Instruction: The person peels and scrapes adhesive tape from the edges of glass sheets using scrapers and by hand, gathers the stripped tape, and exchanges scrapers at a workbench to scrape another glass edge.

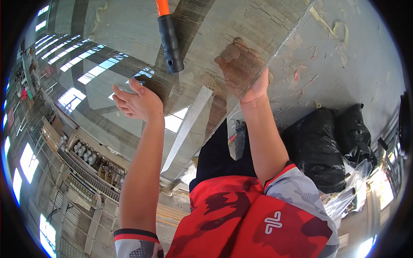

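A large glass sheet [206, 56] stretches across the upper middle, with windows and beams mirrored in it. My left hand [138, 102] is over its lower left part, fingers apart and slightly bent, holding nothing. At the sheet's right edge my right hand [257, 88] grips the glass; its fingers show brownish through the pane. Between the hands, higher up, lies a tool's black handle [171, 45] with an orange shaft that runs out of the top of the view. A pale narrow strip [187, 129] shows on the glass below it.
Black plastic bags [316, 146] stand on the grey floor [297, 90] at the right, beside clear plastic wrap [350, 189]. Scraps of tape and debris lie on the floor. Machinery with a long row of rollers [88, 178] runs along the lower left.
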`<state>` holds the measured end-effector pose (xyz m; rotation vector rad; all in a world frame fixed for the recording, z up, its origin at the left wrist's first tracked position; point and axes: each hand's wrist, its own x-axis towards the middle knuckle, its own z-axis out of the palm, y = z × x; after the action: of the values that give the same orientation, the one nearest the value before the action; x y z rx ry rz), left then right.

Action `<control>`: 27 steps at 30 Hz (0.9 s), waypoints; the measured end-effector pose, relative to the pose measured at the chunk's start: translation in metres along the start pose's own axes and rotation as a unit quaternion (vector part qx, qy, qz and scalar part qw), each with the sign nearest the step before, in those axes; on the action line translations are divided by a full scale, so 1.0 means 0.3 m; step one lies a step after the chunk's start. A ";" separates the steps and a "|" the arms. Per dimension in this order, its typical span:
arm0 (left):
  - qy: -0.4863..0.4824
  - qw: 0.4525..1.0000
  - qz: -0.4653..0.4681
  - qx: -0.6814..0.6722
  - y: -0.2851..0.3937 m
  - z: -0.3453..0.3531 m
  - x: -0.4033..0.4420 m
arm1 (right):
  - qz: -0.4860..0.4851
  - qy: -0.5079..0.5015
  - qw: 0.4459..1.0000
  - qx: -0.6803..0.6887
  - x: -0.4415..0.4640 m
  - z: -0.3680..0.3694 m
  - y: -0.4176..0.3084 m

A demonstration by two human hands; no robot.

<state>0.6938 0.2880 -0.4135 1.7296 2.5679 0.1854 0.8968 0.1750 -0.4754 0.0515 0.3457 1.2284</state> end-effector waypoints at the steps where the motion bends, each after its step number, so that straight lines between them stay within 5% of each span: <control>1: 0.002 1.000 0.001 0.000 -0.003 0.002 0.001 | -0.001 0.001 1.000 0.000 0.002 0.048 0.006; 3: 0.002 1.000 0.002 0.000 -0.007 0.005 0.001 | -0.034 0.251 0.955 -0.151 -0.009 0.142 0.009; 9: 0.005 1.000 0.000 0.004 -0.002 0.001 0.000 | -0.011 0.151 0.988 -0.040 -0.008 0.054 0.000; 16: 0.001 1.000 0.002 0.009 -0.007 0.001 -0.006 | -0.034 0.195 0.976 -0.092 -0.019 0.109 0.005; 21: 0.007 1.000 0.007 0.014 -0.007 0.007 0.003 | -0.009 0.084 0.995 -0.043 0.001 0.048 0.000; 27: 0.003 1.000 0.004 0.010 -0.005 0.001 -0.001 | -0.010 0.088 0.996 -0.017 0.005 0.049 0.008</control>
<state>0.6926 0.2873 -0.4139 1.7490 2.5764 0.1662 0.8993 0.1792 -0.4613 -0.0900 0.4774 1.2221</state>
